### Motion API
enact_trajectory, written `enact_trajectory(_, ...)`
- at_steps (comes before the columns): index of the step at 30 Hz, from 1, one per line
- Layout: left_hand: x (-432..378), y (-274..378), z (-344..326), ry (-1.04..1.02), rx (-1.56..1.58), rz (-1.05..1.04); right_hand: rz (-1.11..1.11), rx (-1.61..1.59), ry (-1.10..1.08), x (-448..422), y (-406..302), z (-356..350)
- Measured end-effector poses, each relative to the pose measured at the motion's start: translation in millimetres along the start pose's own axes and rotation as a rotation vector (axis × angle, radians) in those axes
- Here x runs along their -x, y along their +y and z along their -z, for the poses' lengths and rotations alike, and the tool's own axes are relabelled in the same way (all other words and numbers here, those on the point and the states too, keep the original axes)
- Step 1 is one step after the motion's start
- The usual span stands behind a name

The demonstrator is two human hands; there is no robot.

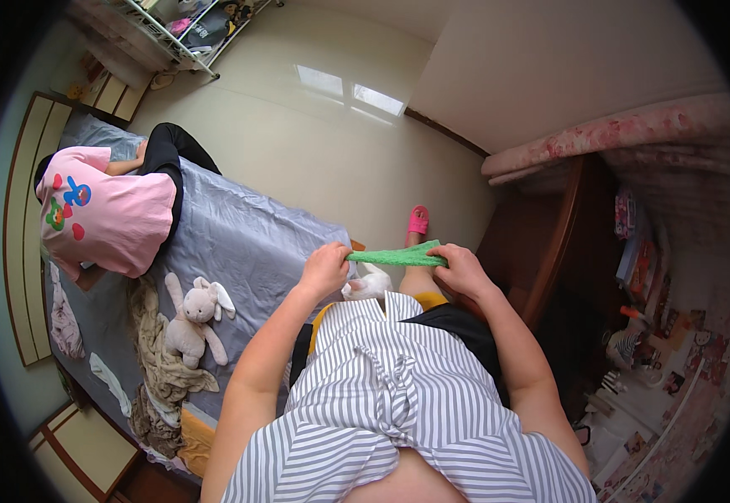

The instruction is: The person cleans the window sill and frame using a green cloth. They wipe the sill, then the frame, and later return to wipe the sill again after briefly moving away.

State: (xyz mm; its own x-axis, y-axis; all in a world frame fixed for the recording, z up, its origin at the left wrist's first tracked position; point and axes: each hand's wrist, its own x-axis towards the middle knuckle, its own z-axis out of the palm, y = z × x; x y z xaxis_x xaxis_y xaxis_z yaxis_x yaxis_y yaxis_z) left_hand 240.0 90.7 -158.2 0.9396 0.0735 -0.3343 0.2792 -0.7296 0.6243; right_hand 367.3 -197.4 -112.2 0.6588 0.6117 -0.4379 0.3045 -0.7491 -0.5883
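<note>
A green terry cloth (396,255) is stretched lengthwise between my two hands, in front of my waist. My left hand (327,267) pinches one narrow end of it, beside the bed's edge. At the opposite end, the fingers of my right hand (459,267) are closed on its wider part. Just below the cloth, near my lap, is a white furry thing (368,284) with an ear-like part; whether it is a live rabbit or a plush one I cannot tell.
On the left, a person in a pink T-shirt (113,210) leans over the bed (245,214). A plush rabbit (195,320) lies there beside rumpled clothes (151,339). To my right stands a dark wooden desk (528,232). A wheeled rack (182,38) is across the tiled floor (264,107).
</note>
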Motion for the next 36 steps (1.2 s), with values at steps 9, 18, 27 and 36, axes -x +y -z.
enact_trajectory(9,-116.7,88.5,20.3,-0.023,0.054,0.226,0.121,-0.057,-0.111,-116.4,90.0,107.6)
enact_trajectory(18,-215.4,129.0,14.3,-0.027,0.047,0.253,0.108,-0.065,-0.179,-172.5,153.4,179.7)
enact_trajectory(27,-270.2,128.4,88.3,0.336,0.214,0.326,0.254,-0.068,-0.042,-268.1,107.6,241.5)
enact_trajectory(36,-345.1,62.9,213.3,0.734,0.864,0.266,0.429,-0.006,0.288,-416.9,-2.0,296.7)
